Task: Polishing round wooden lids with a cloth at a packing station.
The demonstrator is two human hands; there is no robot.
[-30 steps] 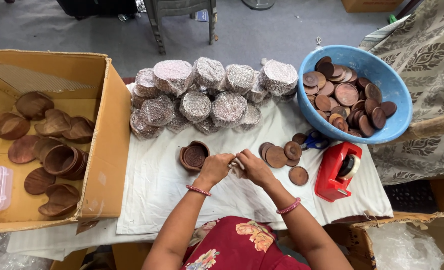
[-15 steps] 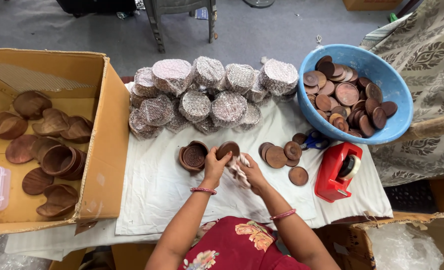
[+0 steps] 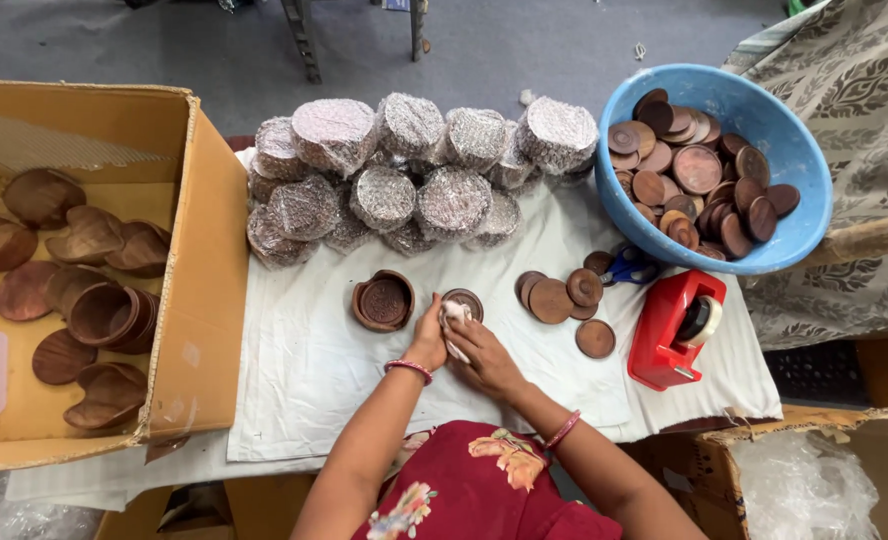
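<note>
Both hands are meeting at mid-bench: the left hand (image 3: 429, 340) is gripping a brown disc (image 3: 463, 302), while the right hand (image 3: 482, 352) is pressing a white cloth (image 3: 453, 318) against it.

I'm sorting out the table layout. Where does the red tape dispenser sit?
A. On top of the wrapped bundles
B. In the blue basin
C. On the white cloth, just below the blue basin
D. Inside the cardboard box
C: the red tape dispenser stands on the white cloth right below the blue basin, to the right of the person's hands, well away from the cardboard box.
</note>
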